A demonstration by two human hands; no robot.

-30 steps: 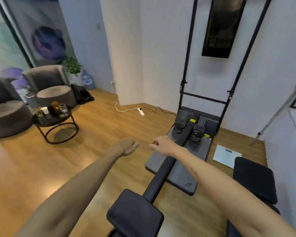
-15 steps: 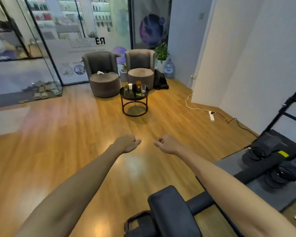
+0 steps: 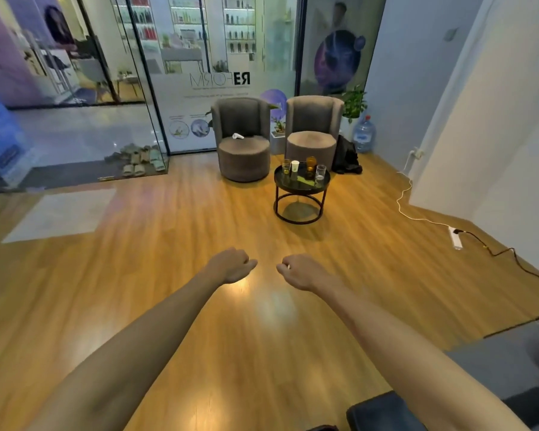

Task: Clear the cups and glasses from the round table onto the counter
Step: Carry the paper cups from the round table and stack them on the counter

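A: status on the hands?
B: left hand (image 3: pixel 232 265) and right hand (image 3: pixel 299 271) both out in front over the wood floor (image 3: pixel 168 275), arms extended. Fingers curled into loose fists, nothing held in either.
A: cups and glasses?
B: all on the round table (image 3: pixel 302 185), well ahead of the hands. Clear glass (image 3: pixel 286 167) at the left, white cup (image 3: pixel 294 167) just beside it, amber glass (image 3: pixel 311 164) behind centre, second clear glass (image 3: pixel 320 172) at the right. Something flat and green on the top too, can't tell what it is.
A: table position?
B: black, ring base, standing in front of two grey armchairs, closer to the right armchair (image 3: pixel 312 132). Left armchair (image 3: pixel 243 138) has a small white object on its seat.
A: anything else nearby?
B: water jug (image 3: pixel 364 135) and potted plant (image 3: pixel 353 102) in the corner past the right armchair, dark bag (image 3: pixel 346 157) on the floor beside it. White power strip (image 3: pixel 455 237) with cables along the right wall.
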